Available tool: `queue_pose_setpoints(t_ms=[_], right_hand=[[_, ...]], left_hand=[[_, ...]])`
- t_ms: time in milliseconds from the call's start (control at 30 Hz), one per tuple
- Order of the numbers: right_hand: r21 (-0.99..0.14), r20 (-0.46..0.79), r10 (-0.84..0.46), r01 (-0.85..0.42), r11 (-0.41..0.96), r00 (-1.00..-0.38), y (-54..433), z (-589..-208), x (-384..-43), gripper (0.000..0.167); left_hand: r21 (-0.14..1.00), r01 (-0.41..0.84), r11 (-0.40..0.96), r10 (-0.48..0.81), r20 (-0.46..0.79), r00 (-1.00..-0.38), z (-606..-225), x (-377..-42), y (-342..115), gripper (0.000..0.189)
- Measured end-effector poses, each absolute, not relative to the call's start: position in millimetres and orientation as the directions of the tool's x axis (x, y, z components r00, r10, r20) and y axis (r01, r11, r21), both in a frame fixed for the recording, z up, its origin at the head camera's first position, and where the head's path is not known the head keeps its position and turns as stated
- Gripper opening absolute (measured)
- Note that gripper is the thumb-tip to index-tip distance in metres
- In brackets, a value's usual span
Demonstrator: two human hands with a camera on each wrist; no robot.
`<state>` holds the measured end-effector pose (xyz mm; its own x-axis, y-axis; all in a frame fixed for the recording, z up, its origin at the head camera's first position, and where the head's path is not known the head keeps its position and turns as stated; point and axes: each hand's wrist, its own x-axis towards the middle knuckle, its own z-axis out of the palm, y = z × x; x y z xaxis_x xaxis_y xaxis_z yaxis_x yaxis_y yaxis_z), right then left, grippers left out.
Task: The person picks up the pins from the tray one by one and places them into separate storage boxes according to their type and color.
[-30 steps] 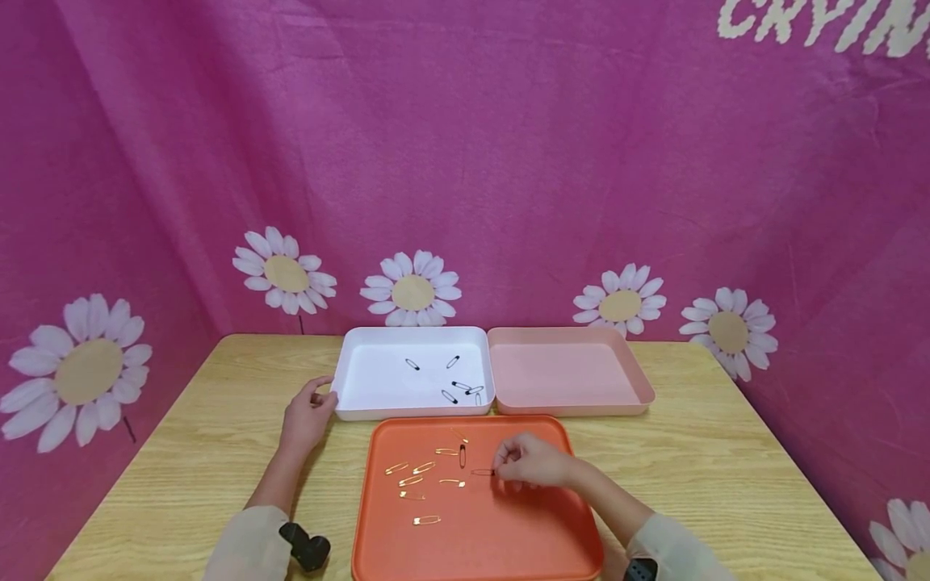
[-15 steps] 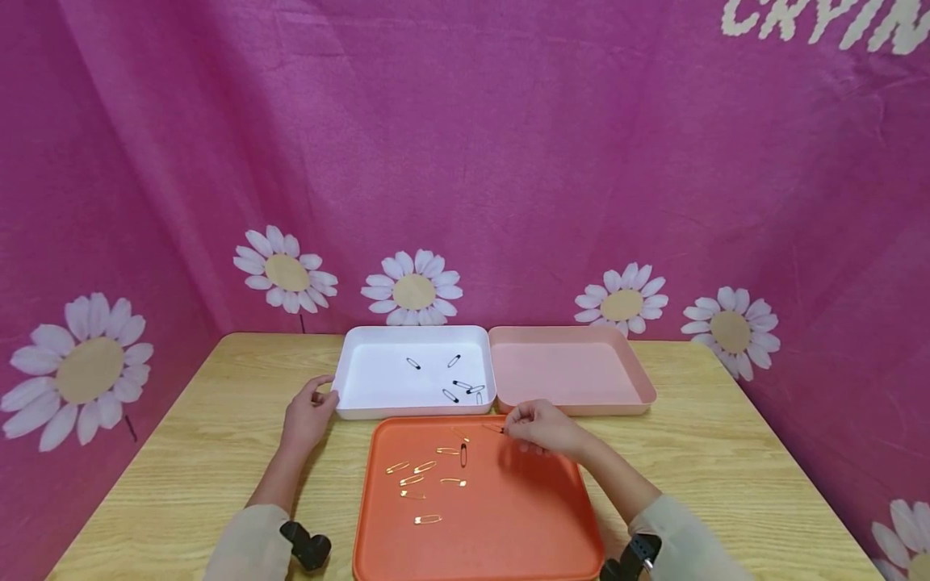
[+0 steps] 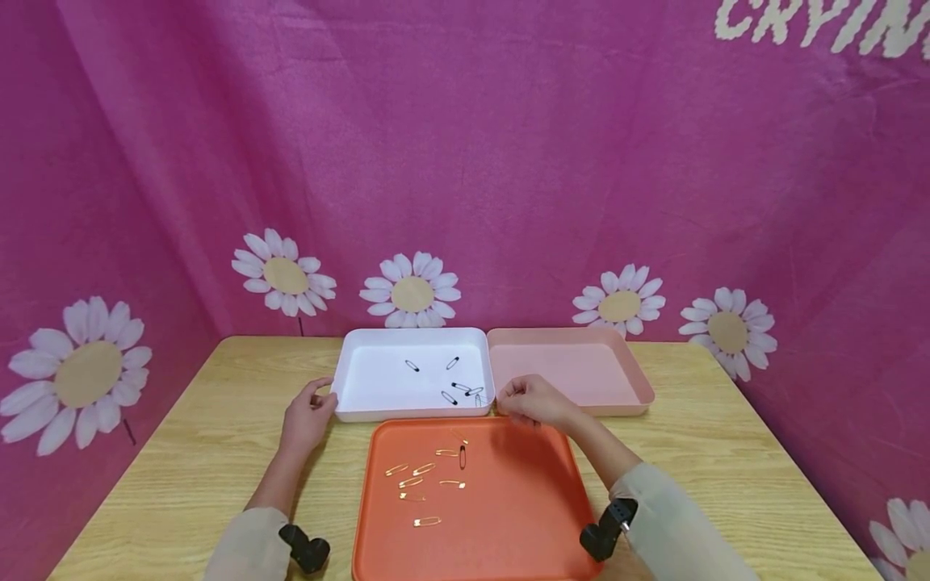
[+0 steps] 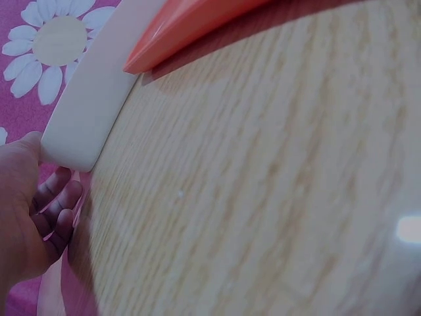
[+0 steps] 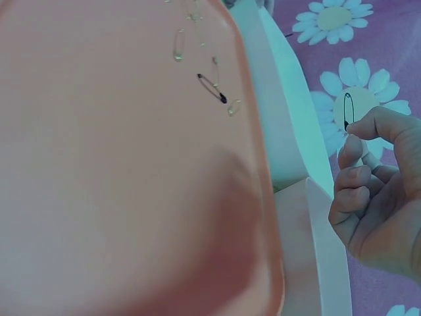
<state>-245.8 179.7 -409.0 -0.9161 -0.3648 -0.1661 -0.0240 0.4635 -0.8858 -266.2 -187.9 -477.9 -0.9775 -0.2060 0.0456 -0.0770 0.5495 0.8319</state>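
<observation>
- Since half a second ago, our right hand (image 3: 536, 402) has slid farther out past the orange tray's far rim, taking its pin along; our left hand (image 3: 308, 415) hasn't really budged.
- Right hand: thumb and index pinched together on one black safety pin (image 5: 348, 112) by its dark-capped end, loop sticking out past the fingertips. Other fingers are curled in.
- That pin is easy to spot in the right wrist view, but our fingers hide it in the head view. We're over the front-left corner of the pink tray (image 3: 559, 371), right by the seam with the white tray (image 3: 370, 371); how high up, we can't tell.
- Left hand: loosely bent and relaxed, touching the white tray's left end from outside.
- White tray has about six black safety pins (image 3: 450, 398) in it, mostly bunched toward the right front corner.
- Down on the orange tray (image 3: 501, 524) we've got another black pin (image 3: 462, 457) plus roughly eight gold safety pins (image 3: 427, 522), all scattered across its left half.
- White and pink sit side by side at the back of the wood-grain table (image 3: 182, 452), orange in front.
- Behind it all hangs a magenta cloth (image 3: 465, 145) with white daisies (image 3: 412, 294) and pale lettering (image 3: 821, 26) up top right.
</observation>
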Motion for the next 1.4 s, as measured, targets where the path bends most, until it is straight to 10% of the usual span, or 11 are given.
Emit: queue_pose_setpoints(t_ms=[1400], right_hand=[[-0.881, -0.189, -0.181, 0.085, 0.466, -0.965, 135.5, -403.4, -292.5, 0.023]], left_hand=[[0.83, -0.079, 0.552, -0.193, 0.035, -0.981, -476.1, -264.7, -188.4, 0.04]])
